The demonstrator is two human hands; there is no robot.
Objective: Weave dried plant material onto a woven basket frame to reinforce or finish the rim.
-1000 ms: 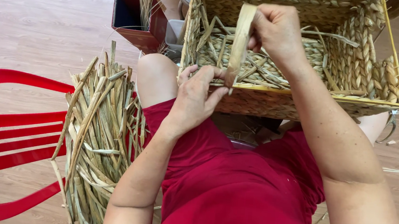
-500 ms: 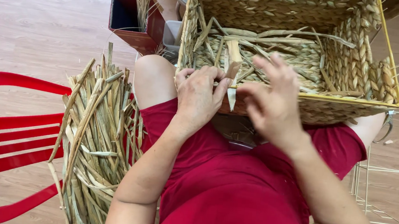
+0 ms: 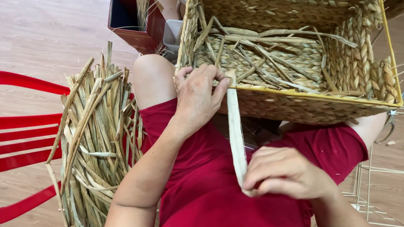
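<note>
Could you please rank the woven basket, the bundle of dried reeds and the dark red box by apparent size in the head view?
1. Rectangular woven straw basket
2. Bundle of dried reeds
3. Dark red open box, farther away and partly hidden.

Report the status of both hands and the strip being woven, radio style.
Left hand pressing on woven basket rim. Right hand pinching flat straw strip, pulled taut toward lap. Loose stalks inside the basket; dried reed bundle beside left knee.

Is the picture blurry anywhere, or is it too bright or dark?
Head view: soft, even light, no harsh glare; the basket, left hand, right hand and flat straw strip look sharp; only the wooden floor shows a mild sheen, and shadows are faint.
</note>
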